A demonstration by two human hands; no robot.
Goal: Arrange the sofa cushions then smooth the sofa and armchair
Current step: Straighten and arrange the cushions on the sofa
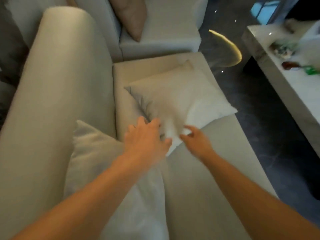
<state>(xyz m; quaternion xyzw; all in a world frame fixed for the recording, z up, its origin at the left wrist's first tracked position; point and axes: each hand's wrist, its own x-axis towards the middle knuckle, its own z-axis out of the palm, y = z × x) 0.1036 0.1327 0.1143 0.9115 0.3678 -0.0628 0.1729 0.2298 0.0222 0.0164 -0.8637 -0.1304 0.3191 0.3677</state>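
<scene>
Cushion [180, 99] lies flat on the sofa [52, 104] seat, your left hand [145, 137] and right hand [195, 139] spread-fingered at its near corner, gripping nothing

The beige sofa [199, 170] carries a white cushion [181, 94] lying flat and a grey cushion [97, 161] leaning against its backrest.

Head view, steeply down over sofa [52, 104]

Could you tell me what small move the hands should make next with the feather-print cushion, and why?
Probably close both hands on its near corner and lift it. The left hand and right hand are spread open at that corner, while the feather-print cushion lies flat on the sofa seat rather than upright against the backrest.
</scene>
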